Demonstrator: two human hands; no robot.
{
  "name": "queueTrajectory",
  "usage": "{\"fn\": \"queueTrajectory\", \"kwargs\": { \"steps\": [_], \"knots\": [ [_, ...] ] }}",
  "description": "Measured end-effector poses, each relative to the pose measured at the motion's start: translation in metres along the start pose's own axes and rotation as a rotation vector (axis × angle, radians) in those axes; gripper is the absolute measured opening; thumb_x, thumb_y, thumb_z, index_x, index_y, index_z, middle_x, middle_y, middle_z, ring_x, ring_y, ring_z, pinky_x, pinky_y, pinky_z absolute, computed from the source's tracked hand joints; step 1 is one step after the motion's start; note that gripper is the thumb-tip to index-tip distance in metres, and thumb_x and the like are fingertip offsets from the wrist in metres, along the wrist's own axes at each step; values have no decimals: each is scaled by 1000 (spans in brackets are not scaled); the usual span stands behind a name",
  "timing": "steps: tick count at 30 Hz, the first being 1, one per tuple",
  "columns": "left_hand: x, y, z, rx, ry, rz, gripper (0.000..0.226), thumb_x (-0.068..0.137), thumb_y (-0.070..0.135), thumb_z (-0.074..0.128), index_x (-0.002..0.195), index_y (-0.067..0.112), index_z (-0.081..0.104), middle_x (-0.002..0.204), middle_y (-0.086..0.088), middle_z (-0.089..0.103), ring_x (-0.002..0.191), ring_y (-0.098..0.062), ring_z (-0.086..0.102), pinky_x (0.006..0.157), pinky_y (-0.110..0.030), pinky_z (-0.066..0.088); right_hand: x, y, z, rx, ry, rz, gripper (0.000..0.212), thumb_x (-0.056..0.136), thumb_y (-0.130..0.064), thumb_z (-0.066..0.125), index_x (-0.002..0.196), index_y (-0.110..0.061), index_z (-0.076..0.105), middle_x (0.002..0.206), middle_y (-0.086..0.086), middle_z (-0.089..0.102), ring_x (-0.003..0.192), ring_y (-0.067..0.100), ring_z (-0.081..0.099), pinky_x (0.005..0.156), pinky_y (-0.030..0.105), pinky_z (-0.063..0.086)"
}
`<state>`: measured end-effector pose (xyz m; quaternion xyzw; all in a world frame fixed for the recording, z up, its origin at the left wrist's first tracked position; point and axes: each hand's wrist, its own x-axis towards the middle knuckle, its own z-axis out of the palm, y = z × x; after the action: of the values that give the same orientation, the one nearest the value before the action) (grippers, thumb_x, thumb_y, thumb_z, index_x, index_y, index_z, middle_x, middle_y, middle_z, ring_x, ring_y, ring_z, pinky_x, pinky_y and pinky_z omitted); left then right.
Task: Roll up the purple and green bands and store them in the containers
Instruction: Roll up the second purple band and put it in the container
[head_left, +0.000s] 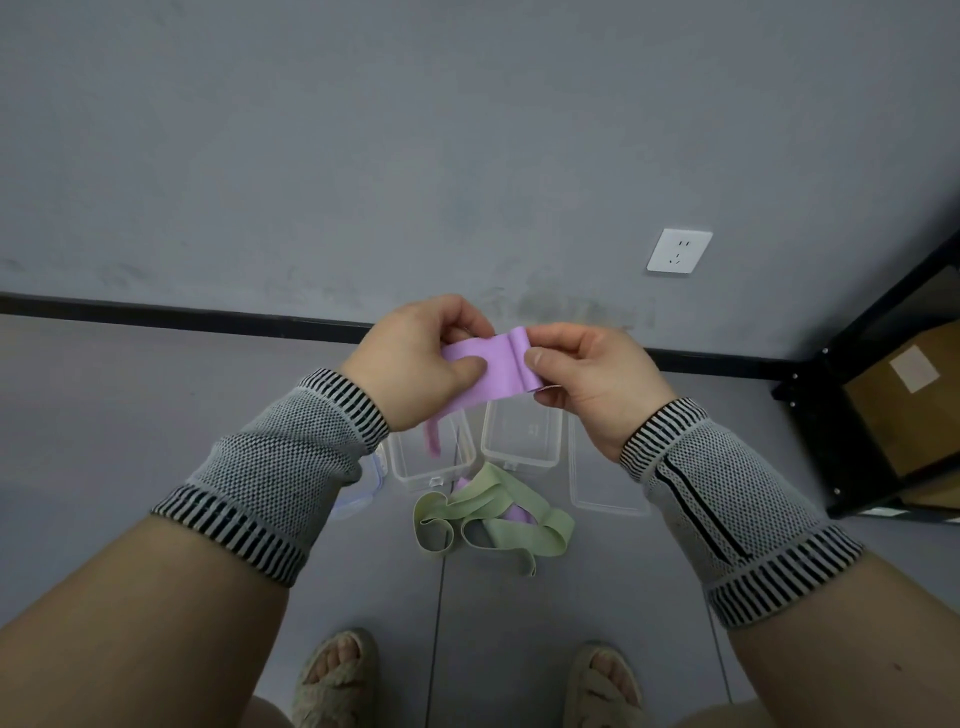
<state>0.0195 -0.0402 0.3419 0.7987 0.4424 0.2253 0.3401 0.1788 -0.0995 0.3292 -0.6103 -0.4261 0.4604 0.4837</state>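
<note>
Purple band is stretching flat between my hands, its long axis running sideways: my right hand is pinching the started roll, my left hand is pinching the flat length, whose tail is hanging toward the clear containers.

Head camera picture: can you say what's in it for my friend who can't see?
Two hands, left hand and right hand, hold a purple band and start rolling it. On the grey floor below lie a green band and clear containers.
</note>
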Motion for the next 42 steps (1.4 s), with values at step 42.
{"fn": "queueTrajectory", "kwargs": {
  "steps": [42],
  "knots": [
    [4, 3, 2, -447, 77, -154, 8, 83, 13, 70, 85, 16, 63, 80, -11, 72, 75, -20, 67, 78, -38, 55, -4, 1, 11, -142, -12, -249, 31, 74, 2, 74, 77, -22, 56, 79, -5, 61, 67, 11, 60, 70, 26, 54]
  ]
}}
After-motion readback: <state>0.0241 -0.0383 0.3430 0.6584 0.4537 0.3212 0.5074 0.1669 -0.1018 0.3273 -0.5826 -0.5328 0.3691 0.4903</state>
